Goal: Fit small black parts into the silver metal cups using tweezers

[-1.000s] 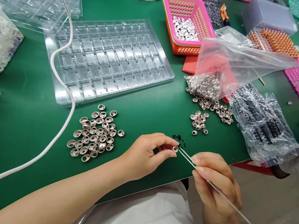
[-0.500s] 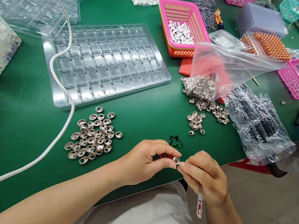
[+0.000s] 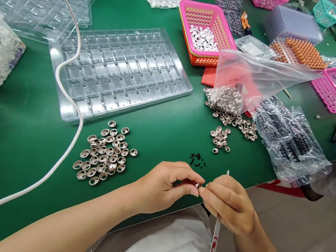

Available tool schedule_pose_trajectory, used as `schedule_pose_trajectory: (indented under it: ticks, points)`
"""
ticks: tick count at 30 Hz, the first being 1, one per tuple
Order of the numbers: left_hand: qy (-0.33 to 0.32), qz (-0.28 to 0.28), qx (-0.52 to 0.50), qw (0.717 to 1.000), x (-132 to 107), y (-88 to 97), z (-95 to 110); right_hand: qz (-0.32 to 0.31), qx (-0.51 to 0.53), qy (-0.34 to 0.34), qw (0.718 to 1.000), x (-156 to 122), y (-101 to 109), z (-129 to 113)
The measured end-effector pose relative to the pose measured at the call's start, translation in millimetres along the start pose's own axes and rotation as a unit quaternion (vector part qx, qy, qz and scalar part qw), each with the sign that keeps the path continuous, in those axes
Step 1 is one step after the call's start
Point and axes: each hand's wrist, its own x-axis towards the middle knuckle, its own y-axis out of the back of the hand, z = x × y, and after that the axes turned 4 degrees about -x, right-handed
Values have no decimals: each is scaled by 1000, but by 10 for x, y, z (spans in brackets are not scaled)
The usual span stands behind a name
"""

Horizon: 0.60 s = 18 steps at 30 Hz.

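Close to the near edge of the bench (image 3: 162, 131), the left hand (image 3: 165, 188) pinched a small, glossy metal ring (image 3: 198, 185) between thumb and forefinger; the right hand's (image 3: 229, 200) fingertips bunched narrowly against it, slim tweezers (image 3: 215, 235) lodged in the grip. The step seemed to be fingertip work on the ring, calling for a steady hold. Tiny black pieces (image 3: 197, 155) lay just beyond, smooth, oval-mouthed metal cups (image 3: 109, 151) farther left

A small, shiny silver ring (image 3: 198, 185), partly hidden, is pinched between the fingertips of the left hand (image 3: 165, 186), with those of the right hand (image 3: 230, 204) against it. Slim, pale tweezers (image 3: 215, 236) slant through the right hand, tips above, red-marked end pointing down and leftward.
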Motion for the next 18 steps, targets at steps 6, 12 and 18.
schedule_pose_trajectory:
  ticks: [6, 12, 18]
  points:
    - [-37, 12, 5, 999, -19, -40, 13, -21, 9, 26, 999, 140, 104, -48]
    - [-38, 15, 11, 999, -28, -56, 30, -56, 0, 25, 998, 200, 176, -82]
    - [-31, 15, 11, 999, -35, -73, 35, -58, 5, 32, 998, 228, 178, -88]
